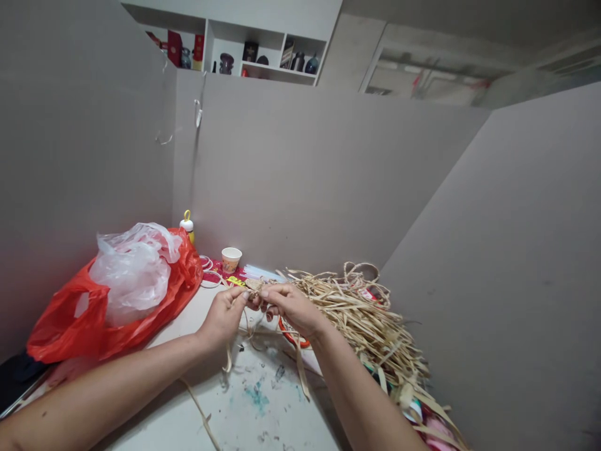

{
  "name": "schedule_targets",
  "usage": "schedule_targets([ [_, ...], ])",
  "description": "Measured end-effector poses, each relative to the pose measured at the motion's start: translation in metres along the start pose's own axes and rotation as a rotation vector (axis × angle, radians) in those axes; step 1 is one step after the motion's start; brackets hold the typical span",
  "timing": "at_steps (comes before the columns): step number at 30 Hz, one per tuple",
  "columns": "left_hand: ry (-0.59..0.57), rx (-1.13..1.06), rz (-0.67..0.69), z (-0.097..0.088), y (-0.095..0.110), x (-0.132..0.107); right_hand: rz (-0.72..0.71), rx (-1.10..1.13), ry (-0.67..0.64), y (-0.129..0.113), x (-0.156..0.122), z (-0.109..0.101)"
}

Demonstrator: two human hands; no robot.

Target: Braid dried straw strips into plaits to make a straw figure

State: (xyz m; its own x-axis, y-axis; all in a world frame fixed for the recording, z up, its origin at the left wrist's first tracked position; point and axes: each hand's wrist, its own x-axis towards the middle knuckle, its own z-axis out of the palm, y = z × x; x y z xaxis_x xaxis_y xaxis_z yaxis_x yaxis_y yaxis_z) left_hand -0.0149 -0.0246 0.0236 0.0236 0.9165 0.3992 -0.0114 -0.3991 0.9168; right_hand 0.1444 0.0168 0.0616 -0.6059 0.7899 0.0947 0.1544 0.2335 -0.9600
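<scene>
left hand (pixel 226 313) | fingers pinch straw strip (pixel 254 285) | right hand (pixel 291 305) | fingers pinch same strip | straw pile (pixel 370 319) just beyond right fingers

woven piece (pixel 255 285): a small, flat, tan knot of straw; you are holding it raised, just right of the paper cup (pixel 231 259) and nearer you.
loose strips (pixel 302 376): pale and thin, they are hanging from it, trailing below the cup.

shelf items (pixel 226 62) indistinct, straw pile (pixel 370 326) cut off
</scene>
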Motion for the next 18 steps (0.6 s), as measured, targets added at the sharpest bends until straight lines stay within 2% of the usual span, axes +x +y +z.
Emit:
schedule_targets([
  [4,0.017,0.041,0.021,-0.002,-0.007,0.0,-0.054,-0.033,-0.048,-0.005,-0.002,-0.001],
  [9,0.062,0.005,-0.027,-0.001,-0.01,0.001,-0.278,-0.541,0.06,-0.004,-0.001,0.008],
  [12,0.089,-0.018,-0.053,-0.001,-0.011,0.001,-0.313,-0.651,0.117,0.001,0.0,0.013],
  [18,0.095,-0.033,-0.079,-0.002,-0.012,0.001,-0.335,-0.9,0.142,0.006,-0.002,0.015],
])
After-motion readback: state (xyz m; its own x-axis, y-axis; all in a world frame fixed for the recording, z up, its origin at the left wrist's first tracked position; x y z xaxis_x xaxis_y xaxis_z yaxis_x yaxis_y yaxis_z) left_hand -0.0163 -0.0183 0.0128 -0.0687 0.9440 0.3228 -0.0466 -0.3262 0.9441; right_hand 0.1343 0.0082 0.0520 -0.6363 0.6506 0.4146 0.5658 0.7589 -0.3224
